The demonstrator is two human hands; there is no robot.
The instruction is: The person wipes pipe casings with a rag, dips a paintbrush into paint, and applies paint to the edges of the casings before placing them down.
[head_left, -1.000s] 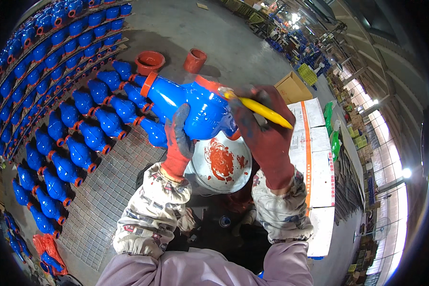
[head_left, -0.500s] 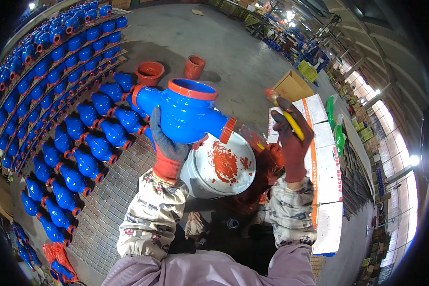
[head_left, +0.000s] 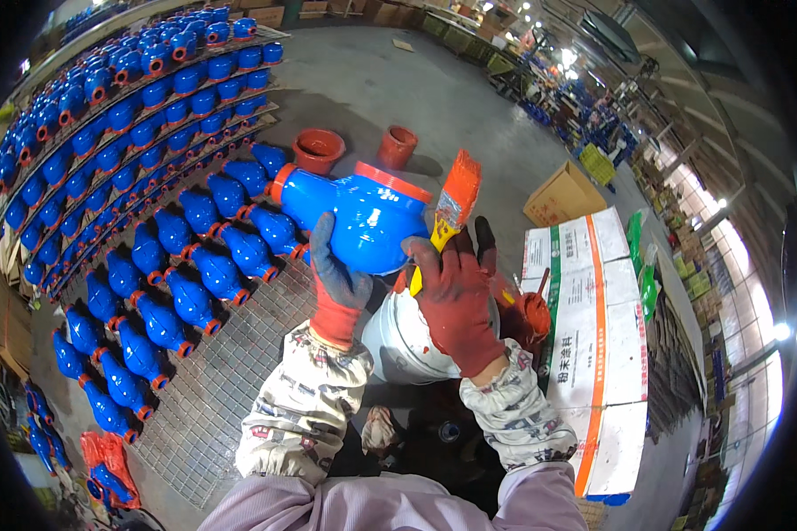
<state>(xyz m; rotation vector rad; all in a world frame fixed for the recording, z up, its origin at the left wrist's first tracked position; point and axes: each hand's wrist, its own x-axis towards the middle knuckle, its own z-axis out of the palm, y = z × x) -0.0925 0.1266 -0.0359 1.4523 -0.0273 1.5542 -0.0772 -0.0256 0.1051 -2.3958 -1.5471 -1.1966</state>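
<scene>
A glossy blue water meter housing with orange-red ends and rim is held up in front of me. My left hand, in a red and grey glove, grips its underside and near left side. A flat paintbrush with a yellow handle and red-coated bristles points upward in my right hand, whose fingers are closed round the handle. That gloved hand is by the housing's right end and hides it. Below stands a white bucket, its paint-smeared top mostly covered by the right hand.
Rows of blue housings lie on a wire mesh at left, before a loaded rack. Two red pots, a wide one and a narrower one, stand beyond. White cartons and a paint-covered container are at right.
My right hand has come left with the paintbrush, up to the housing's right end, and the bristles now point up. The left hand keeps its hold. The whole view has shifted slightly.
</scene>
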